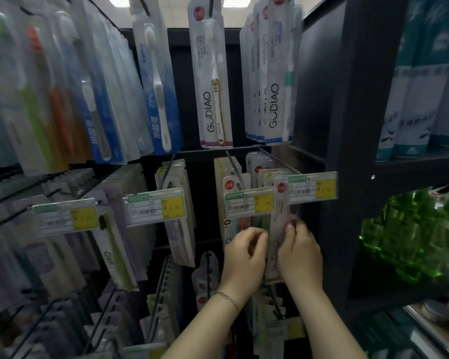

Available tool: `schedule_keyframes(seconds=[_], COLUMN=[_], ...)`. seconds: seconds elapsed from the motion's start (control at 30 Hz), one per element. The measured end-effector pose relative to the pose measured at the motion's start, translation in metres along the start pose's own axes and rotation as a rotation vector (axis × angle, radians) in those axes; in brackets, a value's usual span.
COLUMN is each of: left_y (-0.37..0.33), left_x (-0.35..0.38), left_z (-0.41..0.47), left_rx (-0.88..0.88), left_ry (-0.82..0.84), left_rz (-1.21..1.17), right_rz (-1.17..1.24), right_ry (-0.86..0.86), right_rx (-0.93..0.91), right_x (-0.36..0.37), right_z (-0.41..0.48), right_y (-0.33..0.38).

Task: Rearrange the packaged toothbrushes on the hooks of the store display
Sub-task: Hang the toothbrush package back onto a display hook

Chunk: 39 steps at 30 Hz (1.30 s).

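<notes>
Nearest: a thin bracelet on the left wrist. Left grip curled, fingertips at the left edge of the toothbrush pack; cannot tell whether it pinches or only steadies. Right grip narrow, fingers pinching the pack's right edge.

Pack upright between both grips, low on the display's right side. Its top is tucked behind the right price tag at the tip of a wire hook.

Probably held by both edges to keep it flat and line its hole up with the wire. The tag hides whether it is threaded.

Beyond: the upper row of packs, hung against the black back panel.
</notes>
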<state>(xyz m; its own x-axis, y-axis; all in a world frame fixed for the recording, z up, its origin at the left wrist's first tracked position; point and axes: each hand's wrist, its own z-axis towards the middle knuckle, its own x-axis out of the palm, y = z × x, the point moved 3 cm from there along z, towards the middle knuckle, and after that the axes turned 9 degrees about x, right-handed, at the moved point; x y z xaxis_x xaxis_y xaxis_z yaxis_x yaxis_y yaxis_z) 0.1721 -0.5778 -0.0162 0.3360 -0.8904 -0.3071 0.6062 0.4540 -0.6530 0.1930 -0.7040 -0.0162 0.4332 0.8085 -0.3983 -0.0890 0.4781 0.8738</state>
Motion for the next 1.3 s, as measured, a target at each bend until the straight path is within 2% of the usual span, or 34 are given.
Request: schedule_keyframes(seconds=[0.13, 0.2, 0.33, 0.57, 0.93, 1.3], left_y=[0.019, 0.028, 0.04, 0.04, 0.038, 0.044], left_x=[-0.022, -0.031, -0.039, -0.043, -0.042, -0.047], left_z=[0.0, 0.007, 0.03, 0.042, 0.04, 0.046], left_rx=[-0.061, -0.128, -0.26, -0.256, -0.222, -0.276], left_ry=[-0.244, -0.308, -0.231, -0.146, -0.186, -0.193], left_rz=[0.048, 0.024, 0.013, -0.015, -0.108, -0.06], right_rz=[-0.011, -0.002, 0.027, 0.158, 0.18, 0.167], right_ry=[-0.017, -0.026, -0.004, 0.019, -0.022, -0.019], right_rx=[0.006, 0.008, 0.016, 0.032, -0.013, -0.027], right_x=[0.004, 0.005, 0.004, 0.002, -0.004, -0.002], right_z=[0.006, 0.008, 0.002, -0.009, -0.02, -0.019], right_y=[0.004, 0.004, 0.001, -0.01, -0.012, -0.014])
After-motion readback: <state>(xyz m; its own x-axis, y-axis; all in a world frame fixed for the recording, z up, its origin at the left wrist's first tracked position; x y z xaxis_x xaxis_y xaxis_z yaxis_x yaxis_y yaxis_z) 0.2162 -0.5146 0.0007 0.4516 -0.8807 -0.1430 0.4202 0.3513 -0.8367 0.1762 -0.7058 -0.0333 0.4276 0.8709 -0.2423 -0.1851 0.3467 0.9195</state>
